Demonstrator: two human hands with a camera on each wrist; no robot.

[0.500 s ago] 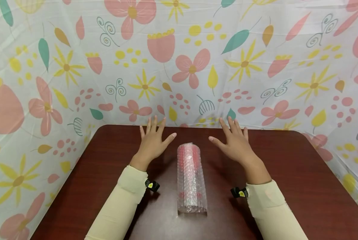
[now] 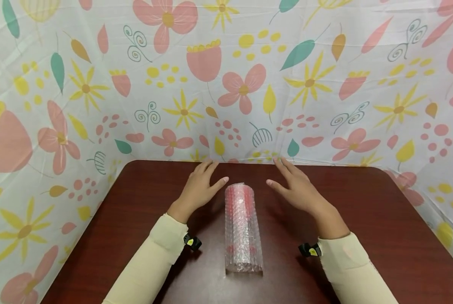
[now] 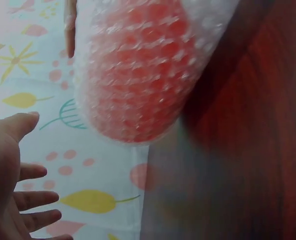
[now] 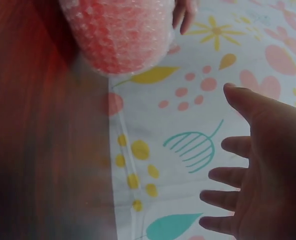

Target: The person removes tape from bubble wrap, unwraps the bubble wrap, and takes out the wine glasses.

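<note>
A bubble-wrapped cylinder (image 2: 242, 228), red and whitish under the clear wrap, lies lengthwise on the dark wooden table (image 2: 112, 236). My left hand (image 2: 198, 188) hovers to its left near the far end, fingers extended and thumb toward the roll. On the other side is my right hand (image 2: 300, 190), its fingers also extended and its thumb pointing inward. Both hands are apart from the bubble wrap and hold nothing. In the left wrist view, the red end of the wrapped cylinder (image 3: 138, 75) fills the upper middle, with the left hand's spread fingers (image 3: 35, 201) at lower left.
A floral cloth (image 2: 241, 84) hangs behind the table and along both sides. The table's far edge (image 2: 249, 163) runs just beyond the fingertips. Black wrist straps (image 2: 192, 241) with small yellow marks are worn at the cream sleeves (image 2: 146, 257).
Both hands have lowered, and their fingers, spread wide before, are now closer together with palms turned more inward. The right forearm has shifted slightly right. The bubble-wrapped cylinder stays in place.
</note>
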